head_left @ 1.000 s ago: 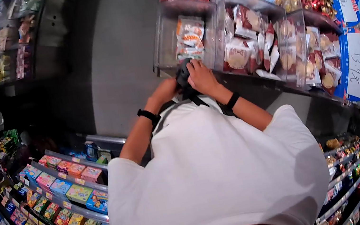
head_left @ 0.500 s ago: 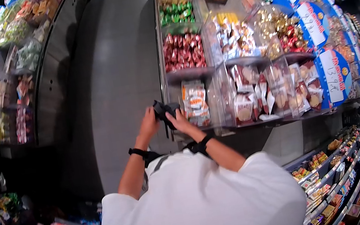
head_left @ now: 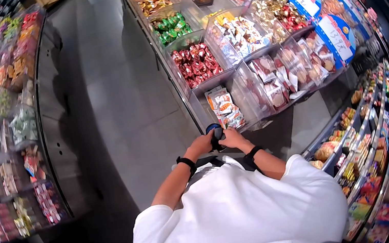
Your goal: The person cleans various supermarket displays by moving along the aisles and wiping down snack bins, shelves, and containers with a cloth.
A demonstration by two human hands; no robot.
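In front of my waist, both hands are closed on a small black object [head_left: 215, 132] whose rounded upper end has a bluish sheen; its kind I cannot make out. My left hand [head_left: 200, 144] grips it from the left side. From the right, my right hand [head_left: 233, 138] holds it, thumb and fingers partly hidden. Just beyond the hands lie white and orange wrapped snack packets [head_left: 226, 108] in the near corner compartment of a clear candy bin display [head_left: 251, 125]. Each wrist wears a black band.
Red wrapped candies [head_left: 196, 64] and green ones [head_left: 170, 28] fill bins farther along. Price signs [head_left: 337, 36] stand on the right. Another candy stand [head_left: 50, 147] borders the grey aisle floor [head_left: 115, 83] at left. Packed shelves [head_left: 362, 159] curve behind me on the right.
My view has turned, so the bins now slant and the left stand shows more. Both hands sit lower and farther right in view, closer together around the black object, which shows a rounded end.
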